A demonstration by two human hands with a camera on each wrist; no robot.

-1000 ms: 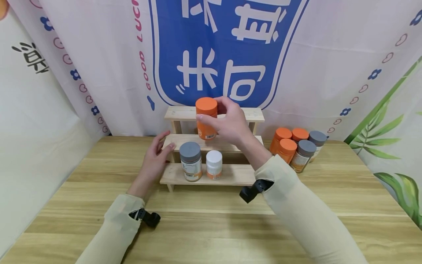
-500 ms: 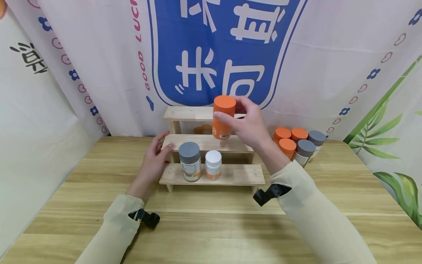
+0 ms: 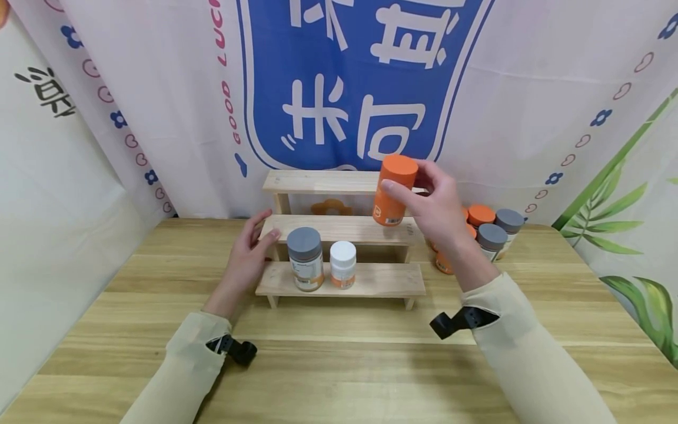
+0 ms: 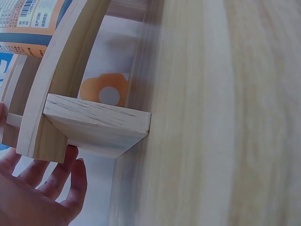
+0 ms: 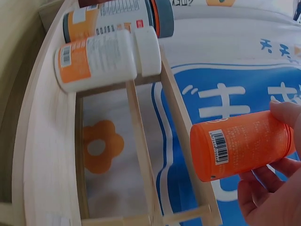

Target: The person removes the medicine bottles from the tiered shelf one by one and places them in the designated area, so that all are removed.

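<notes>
My right hand (image 3: 439, 203) holds an orange jar (image 3: 392, 197) by its upper part, thumb in front and fingers behind. The jar leans slightly, over the right end of the middle shelf of a three-step wooden display rack (image 3: 318, 228); whether its base touches the shelf I cannot tell. In the right wrist view the orange jar (image 5: 235, 146) shows its barcode. My left hand (image 3: 248, 259) grips the left end of the middle shelf, thumb in front. On the lowest shelf stand a grey-lidded jar (image 3: 305, 259) and a smaller white bottle (image 3: 343, 265).
Several orange-lidded and grey-lidded jars (image 3: 491, 238) stand grouped on the wooden table (image 3: 328, 365) right of the rack, partly hidden by my right forearm. A printed curtain (image 3: 201, 118) hangs close behind the rack.
My right hand has carried the orange jar rightwards along the rack, from near its middle to its right end. My left hand and the two containers on the lowest shelf stay put.
</notes>
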